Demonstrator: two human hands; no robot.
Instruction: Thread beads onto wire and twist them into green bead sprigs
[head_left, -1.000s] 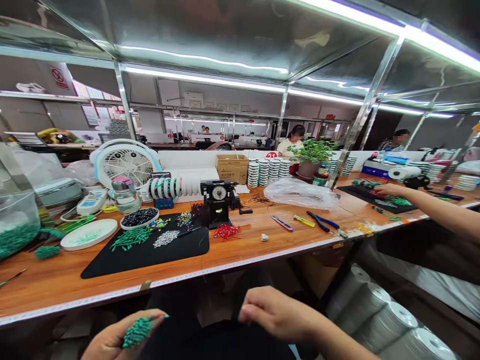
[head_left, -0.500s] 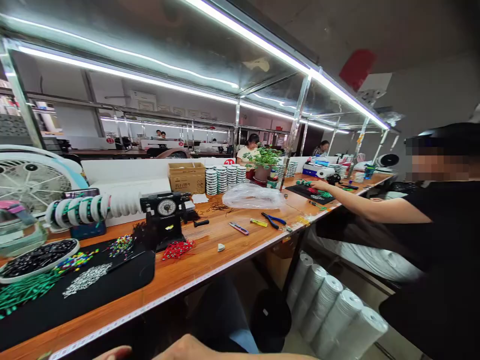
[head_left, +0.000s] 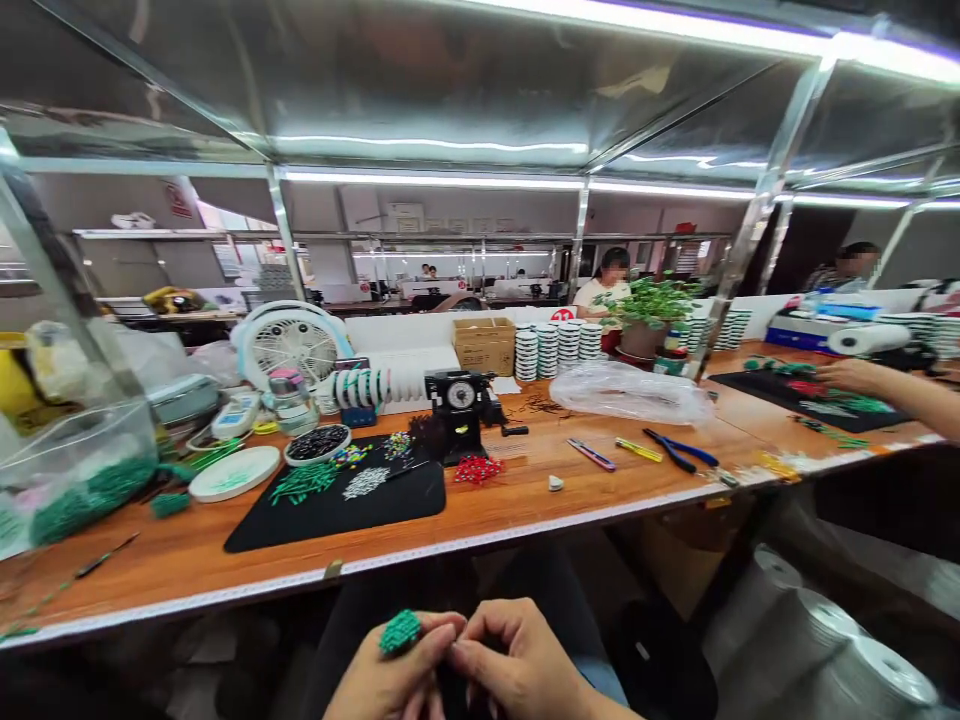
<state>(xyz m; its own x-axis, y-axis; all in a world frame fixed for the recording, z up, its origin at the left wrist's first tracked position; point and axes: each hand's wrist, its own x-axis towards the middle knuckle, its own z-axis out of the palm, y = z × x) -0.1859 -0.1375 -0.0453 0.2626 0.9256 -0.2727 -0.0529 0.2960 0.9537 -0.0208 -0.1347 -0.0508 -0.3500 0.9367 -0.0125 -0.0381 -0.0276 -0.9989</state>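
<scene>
1. Head view, hands first: left hand is curled shut around a green bundle, whose ends poke out by the thumb. My guess is it's tucked back there so those fingertips stay usable.
2. Same view, right hand: thumb and index pinched closed, right up against the left fingertips. Can't tell if something thin is between the 2 hands (too small, sorry). Both sit low, just in front of the bench edge, probably an easy spot for close finger work.
3. Same view, bench: loose green pieces and white pieces lie in separate piles on the black mat, presumably so nothing mixes. Black pieces get their own dish, likely for the same reason.
4. Further right, the knife and blue-handled pliers lie apart from the piles, I'd guess so they're easy to grab.
</scene>
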